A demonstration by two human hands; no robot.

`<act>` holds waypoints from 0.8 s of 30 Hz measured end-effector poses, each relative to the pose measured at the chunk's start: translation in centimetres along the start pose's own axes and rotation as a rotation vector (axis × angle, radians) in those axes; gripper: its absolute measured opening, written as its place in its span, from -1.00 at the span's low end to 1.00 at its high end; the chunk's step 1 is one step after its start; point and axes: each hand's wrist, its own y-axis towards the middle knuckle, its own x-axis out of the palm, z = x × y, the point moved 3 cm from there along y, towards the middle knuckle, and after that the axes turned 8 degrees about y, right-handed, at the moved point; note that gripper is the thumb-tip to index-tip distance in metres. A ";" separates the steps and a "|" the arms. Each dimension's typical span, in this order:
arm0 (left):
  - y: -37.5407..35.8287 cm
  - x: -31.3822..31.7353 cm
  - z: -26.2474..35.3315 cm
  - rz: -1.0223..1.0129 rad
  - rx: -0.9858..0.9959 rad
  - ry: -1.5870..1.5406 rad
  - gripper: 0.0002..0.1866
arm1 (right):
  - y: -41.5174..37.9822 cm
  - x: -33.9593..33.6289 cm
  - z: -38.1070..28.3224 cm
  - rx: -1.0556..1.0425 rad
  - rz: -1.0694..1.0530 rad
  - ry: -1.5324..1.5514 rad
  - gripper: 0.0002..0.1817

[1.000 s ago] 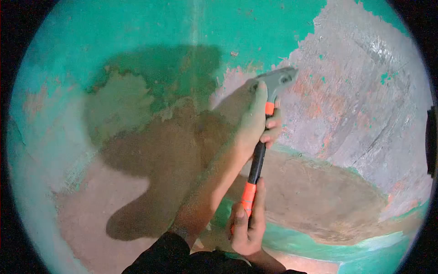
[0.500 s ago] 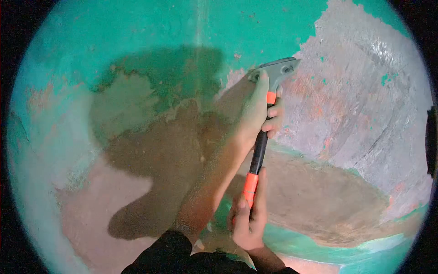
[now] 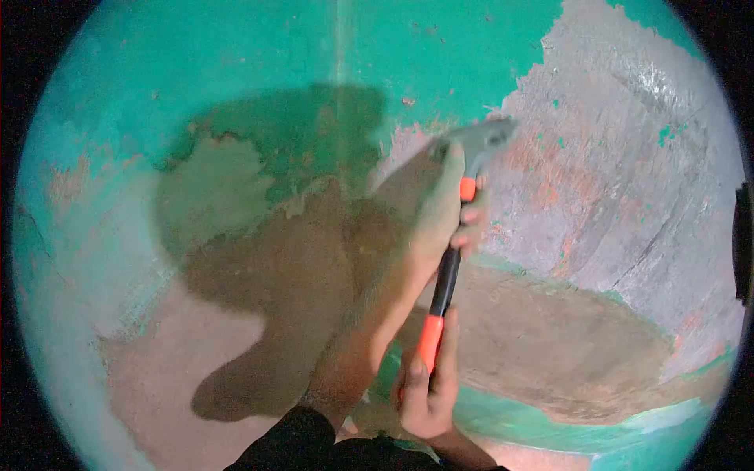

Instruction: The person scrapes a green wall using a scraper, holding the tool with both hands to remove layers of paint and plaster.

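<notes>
A long-handled paint scraper [image 3: 448,279] with a wide grey head [image 3: 481,140] and a black-and-orange handle lies slantwise against the wall. My left hand [image 3: 449,208] is closed round the upper handle, its thumb stretched up towards the head. Lower down, my right hand [image 3: 428,392] grips the orange end of the handle. The scraper head is blurred and sits just below the ragged edge of the green paint [image 3: 455,63]. To its right is a scraped grey patch [image 3: 597,180] with flecks of green and orange.
A brown bare patch [image 3: 565,337] spreads over the lower right wall, with a pale pinkish one [image 3: 173,345] at the left. A large shadow [image 3: 275,228] falls across the middle. A vertical line [image 3: 339,47] runs down the upper wall. Something dark [image 3: 742,243] stands at the right edge.
The scraper and both hands have slid a little downwards along the wall. Both hands keep their hold, and a pale strip now shows above the scraper head.
</notes>
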 end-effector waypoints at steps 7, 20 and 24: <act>0.1 0.5 0.9 0.001 0.073 0.011 -0.40 | -1.3 -0.8 0.3 0.083 0.004 0.015 -0.26; 0.8 0.0 1.9 0.012 0.185 0.018 -0.43 | -0.3 -0.2 -1.2 0.094 0.003 0.058 -0.27; 0.4 0.7 1.6 -0.013 0.123 -0.012 -0.42 | -0.3 -0.8 -1.3 0.056 -0.037 0.016 -0.26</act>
